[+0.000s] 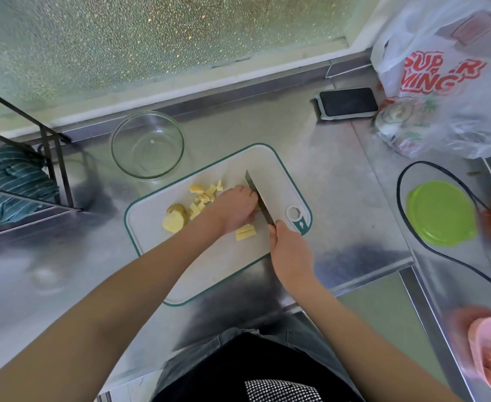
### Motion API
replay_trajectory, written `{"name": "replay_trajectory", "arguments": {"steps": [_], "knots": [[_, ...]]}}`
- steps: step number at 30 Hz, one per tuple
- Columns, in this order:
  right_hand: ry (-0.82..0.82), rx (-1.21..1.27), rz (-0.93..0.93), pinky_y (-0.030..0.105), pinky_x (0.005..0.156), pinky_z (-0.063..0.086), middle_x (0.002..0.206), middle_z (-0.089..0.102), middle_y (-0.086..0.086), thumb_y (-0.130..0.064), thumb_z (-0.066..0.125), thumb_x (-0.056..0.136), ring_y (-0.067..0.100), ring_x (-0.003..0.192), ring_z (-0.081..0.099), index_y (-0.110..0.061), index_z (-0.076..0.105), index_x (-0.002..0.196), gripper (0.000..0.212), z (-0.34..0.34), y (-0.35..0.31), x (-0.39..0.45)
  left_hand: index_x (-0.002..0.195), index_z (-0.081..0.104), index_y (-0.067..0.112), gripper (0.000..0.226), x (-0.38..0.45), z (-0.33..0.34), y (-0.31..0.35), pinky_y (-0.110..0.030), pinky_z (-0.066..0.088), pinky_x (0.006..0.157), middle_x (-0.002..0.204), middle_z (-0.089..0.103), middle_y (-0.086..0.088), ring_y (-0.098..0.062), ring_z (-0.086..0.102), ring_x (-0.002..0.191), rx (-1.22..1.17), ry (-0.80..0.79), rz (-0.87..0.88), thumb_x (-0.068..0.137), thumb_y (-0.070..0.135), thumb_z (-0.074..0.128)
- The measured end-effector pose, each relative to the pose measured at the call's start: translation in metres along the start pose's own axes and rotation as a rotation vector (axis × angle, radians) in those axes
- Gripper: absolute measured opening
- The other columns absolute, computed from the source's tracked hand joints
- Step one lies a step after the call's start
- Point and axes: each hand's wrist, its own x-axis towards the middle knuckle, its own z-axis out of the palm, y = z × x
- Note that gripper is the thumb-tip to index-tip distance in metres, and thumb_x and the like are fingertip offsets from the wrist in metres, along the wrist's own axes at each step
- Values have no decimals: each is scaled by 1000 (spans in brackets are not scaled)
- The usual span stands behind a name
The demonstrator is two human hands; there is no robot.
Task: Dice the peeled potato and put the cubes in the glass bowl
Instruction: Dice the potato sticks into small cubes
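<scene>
Head view: looking down at a steel counter, a cutting board at the centre of the frame.
Potato: peeled and yellow, in pieces on the cutting board (227,256); a heap of cubes (205,195) lies just left of centre, two thicker rounds (175,220) sit lower left of them, and a strip (245,232) lies just below the holding hand.
Left hand (235,208): at the centre of the frame, fingers curled down over a piece of potato that it mostly hides, knuckles right beside the blade.
Knife (257,197): blade runs diagonally from upper left to lower right, just right of the left hand.
Right hand (289,250): lower right of centre, wrapped around the knife handle.
Glass bowl (147,145): upper left of the board, off it and close by; apparently still without cubes.
Step in hand: dicing, partway through, judging by the uncut rounds and strip.
Next move: likely another downward cut beside the knuckles, calling for fingertips tucked back; the rounds still need cutting before anything goes into the bowl.
Surroundings: a phone (347,103) at upper right, a printed plastic bag (447,71) in the top right corner, a green lid (441,213) at right.
</scene>
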Motion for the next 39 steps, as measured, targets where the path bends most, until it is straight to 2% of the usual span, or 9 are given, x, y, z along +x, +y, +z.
{"name": "replay_trajectory", "arguments": {"steps": [4,10,21,25,30,33,35,37,39], "knots": [[-11,10,2,40,72,47,94,64,16,-35,25,103,36,87,62,-10,49,111,35,6,-2,-2,113,49,-1,31,-5,11,8,-37,37,86,115,53,-19,-34,47,106,-96,79,-89,94,24,45],[-6,186,-6,30,65,32,86,62,16,-33,35,102,35,80,57,-14,47,86,27,-3,9,8,107,51,0,24,-3,12,20,-36,39,83,110,55,-19,-34,49,102,-147,133,-192,88,16,49],[17,250,-53,39,61,42,73,59,12,-35,37,101,35,69,56,-16,42,78,30,-4,19,-3,107,51,1,31,-14,17,11,-34,36,83,110,56,-17,-32,49,104,-245,200,-259,87,24,52],[32,322,-36,32,57,31,56,38,-8,-29,43,100,25,59,43,-29,28,63,40,-14,14,6,101,55,2,29,-29,19,3,-33,37,78,99,57,-15,-30,50,96,-375,236,-284,83,25,58],[5,414,-69,28,55,29,53,37,-9,-29,46,99,8,48,37,-28,29,60,42,-25,7,9,110,60,8,35,-45,27,-2,-30,36,85,103,61,-8,-27,52,100,-402,267,-205,82,28,62],[-45,521,-39,34,52,35,52,38,-3,-31,45,98,13,45,37,-18,38,63,38,-31,0,10,112,62,12,30,-50,10,6,-21,37,87,102,60,3,-13,53,97,-841,549,-506,86,25,61],[-155,756,41,34,46,36,52,38,3,-34,45,98,17,41,37,-7,42,73,37,-37,-6,11,103,65,14,20,-44,-9,4,-21,41,83,95,64,4,-11,57,90,-1436,678,-819,88,25,56],[-335,1041,98,26,38,35,48,37,3,-37,46,98,16,34,34,-8,43,81,34,-47,-12,12,104,62,10,29,-36,-24,-1,-29,45,90,99,66,-5,-18,61,96,-2082,643,-891,92,32,48],[-474,1194,128,21,34,34,46,35,2,-41,47,97,14,32,32,-10,46,90,32,-57,-18,13,116,55,7,45,-34,-32,-3,-34,47,90,106,65,-9,-23,61,98,-2358,443,-741,96,43,37]]}}
